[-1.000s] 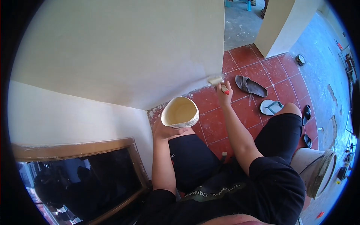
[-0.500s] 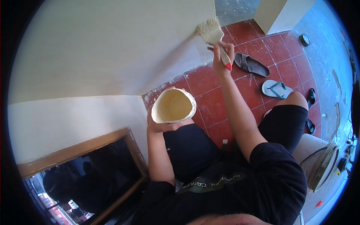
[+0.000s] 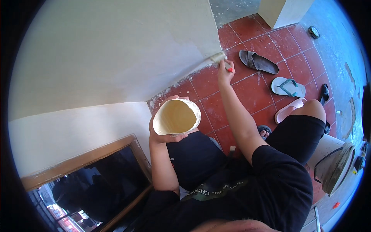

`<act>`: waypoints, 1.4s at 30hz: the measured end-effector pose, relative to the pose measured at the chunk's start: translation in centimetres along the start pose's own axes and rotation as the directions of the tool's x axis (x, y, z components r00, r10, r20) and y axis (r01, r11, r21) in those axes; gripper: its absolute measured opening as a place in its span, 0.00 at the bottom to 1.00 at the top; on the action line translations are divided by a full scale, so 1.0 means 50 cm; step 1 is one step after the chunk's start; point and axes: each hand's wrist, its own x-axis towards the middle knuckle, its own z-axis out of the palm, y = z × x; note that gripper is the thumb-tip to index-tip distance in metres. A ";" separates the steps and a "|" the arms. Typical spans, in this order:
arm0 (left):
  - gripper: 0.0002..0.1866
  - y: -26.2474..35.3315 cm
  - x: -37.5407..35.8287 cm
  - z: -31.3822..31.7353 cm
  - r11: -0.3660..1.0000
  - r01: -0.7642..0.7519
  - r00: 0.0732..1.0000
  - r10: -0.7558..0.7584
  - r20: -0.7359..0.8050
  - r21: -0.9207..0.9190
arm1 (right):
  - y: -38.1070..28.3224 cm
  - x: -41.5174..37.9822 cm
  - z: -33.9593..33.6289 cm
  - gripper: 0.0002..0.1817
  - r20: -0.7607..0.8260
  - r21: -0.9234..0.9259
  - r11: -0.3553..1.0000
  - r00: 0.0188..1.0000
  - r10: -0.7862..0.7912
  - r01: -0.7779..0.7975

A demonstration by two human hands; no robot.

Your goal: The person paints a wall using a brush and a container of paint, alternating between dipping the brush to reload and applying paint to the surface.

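knees bent beside a pale wall (image 3: 135,54), you hold a brush (image 3: 217,58) at its foot, where it meets the red tiled floor (image 3: 208,112), close to the wall's outer corner. the bristles are blurred, but they appear to touch the surface. your right hand (image 3: 225,71) has its fingers closed on the brush handle, the red tip pointing back from the wall, a grip that likely lets the bristles lie along the narrow join. your left hand (image 3: 161,138) cups a cream-coated tub (image 3: 177,116), fingers wrapped round it and showing on both sides; the mouth faces up, presumably to keep any contents in and within the brush's reach. how full it is, you cannot tell from this view. the tub is held over your left leg (image 3: 195,154), seemingly to spare a long stretch. a brown sandal (image 3: 266,66), a white slipper (image 3: 280,86) and a pink slipper (image 3: 286,113) lie on the tiles, apart from the brush. a pale bucket (image 3: 324,158) is at your right, a wood-framed pane (image 3: 89,157) at your left.
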 end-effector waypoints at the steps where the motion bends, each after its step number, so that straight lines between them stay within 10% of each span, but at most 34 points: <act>1: 0.51 -0.003 0.001 0.000 1.000 -0.014 1.000 0.015 0.012 -0.005 | -0.057 -0.006 0.030 0.09 0.009 0.105 0.994 1.000 0.029 -0.029; 10: 0.56 0.003 0.001 -0.011 0.994 -0.078 0.993 0.071 0.093 0.081 | -0.347 -0.149 0.074 0.12 0.173 0.604 0.796 0.968 -0.181 0.041; 13: 0.31 0.009 -0.045 0.019 0.953 0.088 0.979 -0.137 -0.153 -0.289 | -0.249 -0.167 0.099 0.09 0.276 0.431 0.899 0.937 -0.216 0.080; 14: 0.21 0.012 -0.053 0.036 0.991 -0.006 0.977 -0.023 -0.212 -0.134 | -0.207 -0.163 0.098 0.09 0.279 0.434 0.898 0.936 -0.215 0.077; 19: 0.21 0.017 -0.039 0.115 0.969 -0.239 0.887 0.247 -0.389 0.069 | -0.076 -0.170 0.054 0.08 0.201 0.219 0.975 0.977 -0.077 0.032; 25: 0.20 0.016 -0.100 0.069 0.939 -0.310 0.905 0.339 -0.259 0.145 | -0.145 -0.220 0.118 0.08 0.146 0.276 0.959 0.989 0.019 -0.059; 30: 0.20 0.068 -0.093 0.072 0.983 -0.136 0.950 0.165 -0.266 0.126 | -0.308 -0.268 0.166 0.10 0.159 0.623 0.782 0.983 -0.089 -0.030; 35: 0.23 0.131 -0.077 0.028 0.975 -0.165 0.938 0.201 -0.281 0.149 | -0.286 -0.252 0.089 0.11 0.280 0.503 0.849 0.899 -0.336 0.161; 42: 0.39 0.186 -0.001 -0.019 0.988 -0.115 0.823 0.037 -0.566 -0.102 | -0.203 -0.244 0.017 0.14 0.370 0.437 0.889 0.928 -0.041 -0.135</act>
